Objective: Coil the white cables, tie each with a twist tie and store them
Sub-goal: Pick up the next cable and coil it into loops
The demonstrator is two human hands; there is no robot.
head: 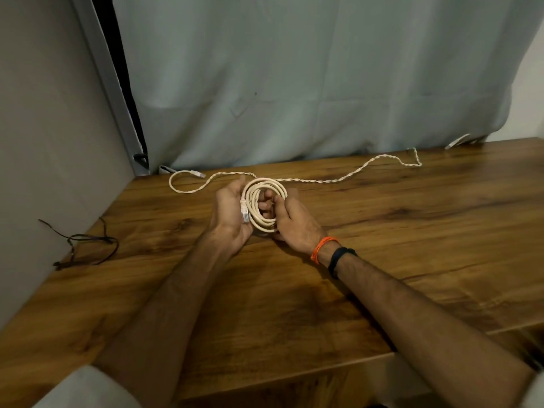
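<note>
wooden table (412, 231) | pale curtain (294, 83) behind | grey wall (44, 113) left

I see a wooden table (382, 231) with a dark grain; a pale blue-grey curtain (294, 83) hangs behind its far edge; a grey wall panel (44, 128) closes the left side; a thin dark wire (88, 245) lies tangled at the table's left edge, touching the panel.

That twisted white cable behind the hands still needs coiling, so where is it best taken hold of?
Probably at its left end, just behind the plug of the twisted cable. That end curls into an open loop lying flat on the wooden table, clear of the coiled cable. Pinch it from above with the left hand, which lies nearer.
</note>
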